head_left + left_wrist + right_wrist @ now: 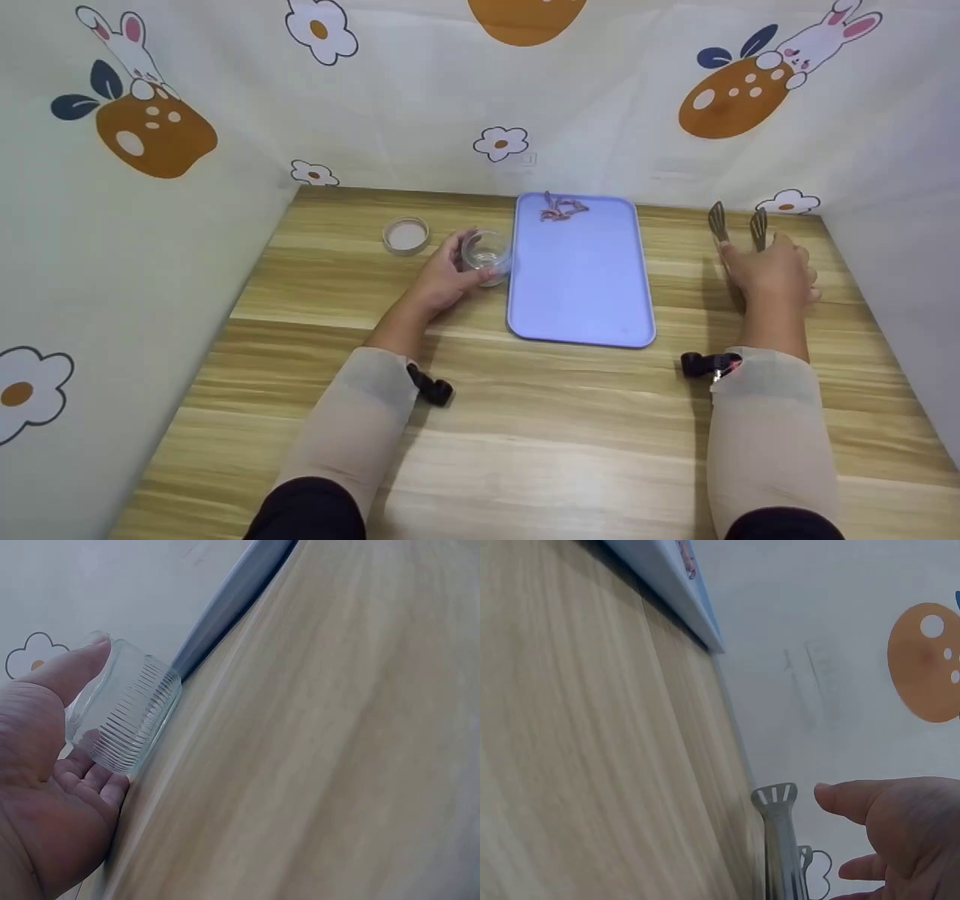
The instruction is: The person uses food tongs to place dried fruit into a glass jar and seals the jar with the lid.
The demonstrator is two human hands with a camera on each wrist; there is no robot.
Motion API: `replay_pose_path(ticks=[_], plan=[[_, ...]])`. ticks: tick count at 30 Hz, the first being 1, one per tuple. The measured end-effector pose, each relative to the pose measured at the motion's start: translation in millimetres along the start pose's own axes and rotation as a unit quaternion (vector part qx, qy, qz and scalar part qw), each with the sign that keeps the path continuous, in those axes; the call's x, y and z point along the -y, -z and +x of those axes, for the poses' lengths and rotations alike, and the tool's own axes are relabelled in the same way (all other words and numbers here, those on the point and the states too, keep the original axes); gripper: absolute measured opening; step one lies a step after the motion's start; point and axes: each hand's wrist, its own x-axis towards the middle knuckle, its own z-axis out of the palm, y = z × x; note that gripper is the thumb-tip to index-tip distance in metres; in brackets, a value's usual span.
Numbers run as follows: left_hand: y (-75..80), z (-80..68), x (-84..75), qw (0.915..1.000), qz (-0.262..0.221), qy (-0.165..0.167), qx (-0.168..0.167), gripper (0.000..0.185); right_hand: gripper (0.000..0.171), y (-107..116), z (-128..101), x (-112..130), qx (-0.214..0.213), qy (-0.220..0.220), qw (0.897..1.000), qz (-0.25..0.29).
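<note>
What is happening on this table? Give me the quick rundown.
A person sits at a wooden table. Their left hand holds a small clear glass jar just left of a lilac tray; the jar's lid lies apart, further left. A small pinkish tangle sits at the tray's far end. The right hand rests over a pair of metal tongs to the tray's right, fingers not visibly closed on them.

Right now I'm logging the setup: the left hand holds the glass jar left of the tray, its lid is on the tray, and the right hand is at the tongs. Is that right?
Not quite. The lid lies on the table, left of the jar, not on the tray; the head view shows it. The left hand does hold the jar, and the right hand is at the tongs.
</note>
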Motion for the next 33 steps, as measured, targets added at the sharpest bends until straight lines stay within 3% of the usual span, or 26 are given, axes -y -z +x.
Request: replay_pose_path(ticks=[12,20,33], plan=[[0.9,-0.1,-1.7,0.9998,0.019,0.008,-0.003,0.095,0.117,-4.8,7.0,-5.8,0.033,-0.015,0.999,-0.02],[-0.5,-0.2,-3.3,0.9999,0.014,0.006,-0.004,0.094,0.1,-9.3,11.0,-7.4,0.039,-0.029,0.998,-0.031],[-0.3,-0.6,-0.7,1.0,-0.001,0.005,0.003,0.089,0.082,-12.1,11.8,-4.5,0.01,0.018,1.0,-0.004]])
